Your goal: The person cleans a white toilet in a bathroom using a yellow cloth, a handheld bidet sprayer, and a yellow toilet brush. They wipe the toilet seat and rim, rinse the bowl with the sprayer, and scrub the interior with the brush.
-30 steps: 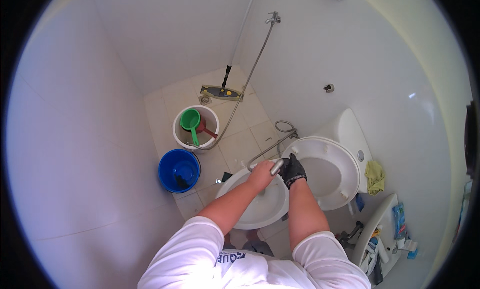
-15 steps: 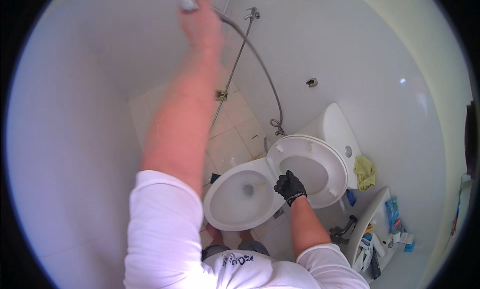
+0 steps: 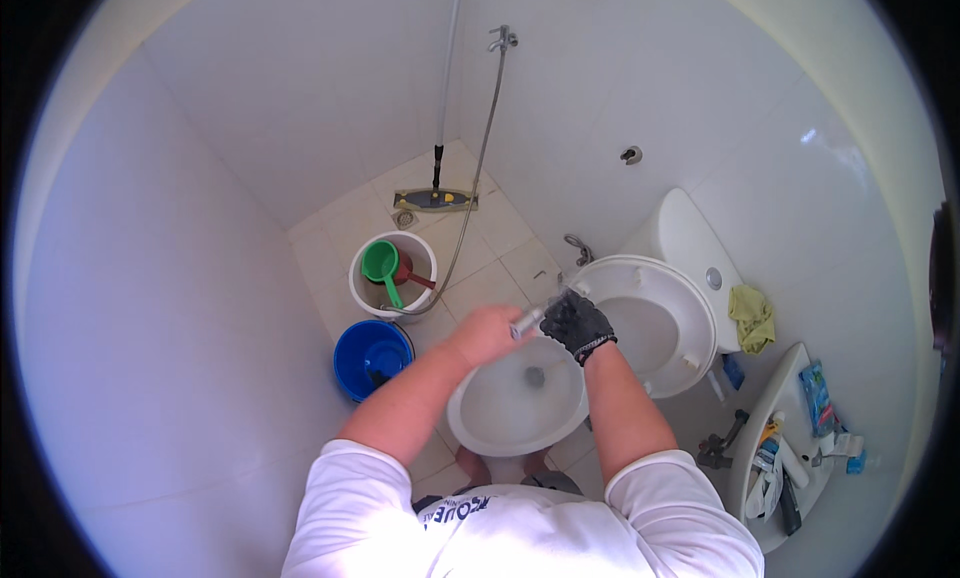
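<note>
My bare left hand (image 3: 488,333) is closed around a silver bidet sprayer (image 3: 527,323), held above the toilet bowl (image 3: 460,423). The nozzle points at my right hand (image 3: 578,326), which wears a black glove. A blurred whitish spray shows between them. The gloved fingers look curled; whether they hold anything is hidden. Below both hands, the bowl has a dark patch at its drain. The raised toilet seat (image 3: 695,333) leans back against the tank (image 3: 690,243), to the right of my gloved hand.
A white bucket (image 3: 432,253) holds a green dipper (image 3: 380,261) and a reddish one. Beside it stands a blue bucket (image 3: 345,363). A flat mop (image 3: 437,199) leans in the corner. A tap hose (image 3: 486,138) hangs into the white bucket. Yellow cloth (image 3: 752,320) lies on the tank; a cluttered sink (image 3: 748,458) is right.
My left hand has come down from high at the upper left, bringing the sprayer to the gloved hand. The gloved hand has lifted slightly. The buckets and mop have come into view.
</note>
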Demonstrator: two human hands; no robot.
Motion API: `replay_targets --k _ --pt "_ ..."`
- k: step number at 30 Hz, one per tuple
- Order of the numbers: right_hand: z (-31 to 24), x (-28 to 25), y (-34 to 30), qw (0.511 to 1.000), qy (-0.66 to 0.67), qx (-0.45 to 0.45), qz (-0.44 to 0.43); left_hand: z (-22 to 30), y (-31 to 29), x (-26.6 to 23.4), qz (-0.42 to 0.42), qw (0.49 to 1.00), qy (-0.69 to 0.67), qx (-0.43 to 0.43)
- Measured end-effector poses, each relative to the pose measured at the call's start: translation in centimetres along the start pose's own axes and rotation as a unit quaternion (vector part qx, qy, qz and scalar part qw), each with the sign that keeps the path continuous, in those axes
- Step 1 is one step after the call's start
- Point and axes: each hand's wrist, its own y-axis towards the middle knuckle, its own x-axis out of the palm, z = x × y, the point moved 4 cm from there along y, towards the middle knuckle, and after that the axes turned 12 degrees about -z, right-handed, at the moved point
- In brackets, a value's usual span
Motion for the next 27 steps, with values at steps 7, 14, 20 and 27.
replay_targets --k 7,14,20,27 --pt "0.9 -8.8 2.3 0.85 -0.429 -0.249 -0.175 1.5 -1.0 5.2 -0.065 0.996 0.033 0.05" --pt "1.0 -0.6 -0.2 0.975 -0.046 -0.031 0.213 1.8 -3.1 5.6 -0.048 0.996 0.071 0.035" --pt "1.2 -2.1 1.3 0.982 -0.113 -0.034 0.15 2.5 -3.9 4.1 -0.007 0.999 0.032 0.025" --pt "1.8 -1.3 1.7 0.721 -0.668 -0.181 -0.046 1.0 -3.9 2.5 0.034 0.998 -0.011 -0.049"
